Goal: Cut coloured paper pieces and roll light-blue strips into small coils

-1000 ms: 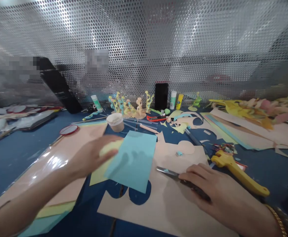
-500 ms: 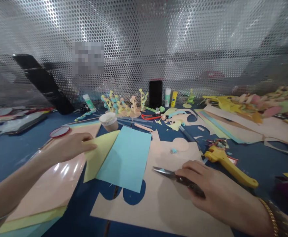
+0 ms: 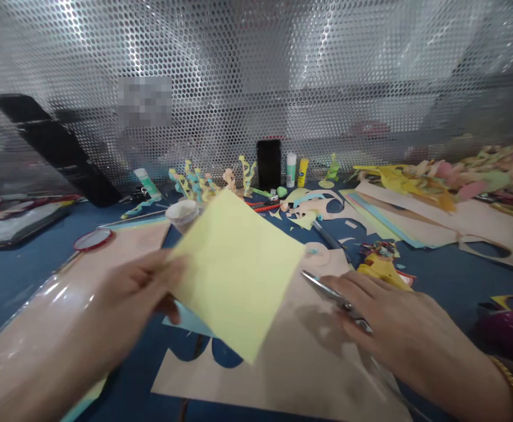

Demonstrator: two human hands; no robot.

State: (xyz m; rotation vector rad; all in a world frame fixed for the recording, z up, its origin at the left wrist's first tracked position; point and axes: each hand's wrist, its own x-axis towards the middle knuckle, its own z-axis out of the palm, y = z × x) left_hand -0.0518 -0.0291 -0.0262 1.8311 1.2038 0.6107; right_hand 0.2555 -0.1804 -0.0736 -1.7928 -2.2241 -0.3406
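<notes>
My left hand (image 3: 144, 299), a little blurred, grips a yellow sheet of paper (image 3: 243, 264) by its left corner. The sheet is held up and tilted in front of me, covering most of a blue sheet (image 3: 190, 320) beneath. In my right hand (image 3: 383, 334) is a pair of scissors (image 3: 330, 293), the blades pointing left toward the yellow sheet's right corner; they look closed. Below both hands lies a large pale pink sheet (image 3: 221, 384) with rounded cut-outs along its edge. A pale paper disc (image 3: 316, 253) with a small blue scrap rests near its top.
A white cup (image 3: 181, 212) stands behind the yellow sheet. Small paper spiral figures (image 3: 192, 179), a black phone (image 3: 268, 164) and glue sticks (image 3: 291, 170) line the back by the perforated metal panel. A yellow-handled tool (image 3: 381, 269) sits to the right; stacked paper (image 3: 119, 240) lies left.
My left hand has lifted the yellow sheet off the blue one and brought it right, toward the middle. My right hand and the scissors have shifted slightly right, with the blades turned.
</notes>
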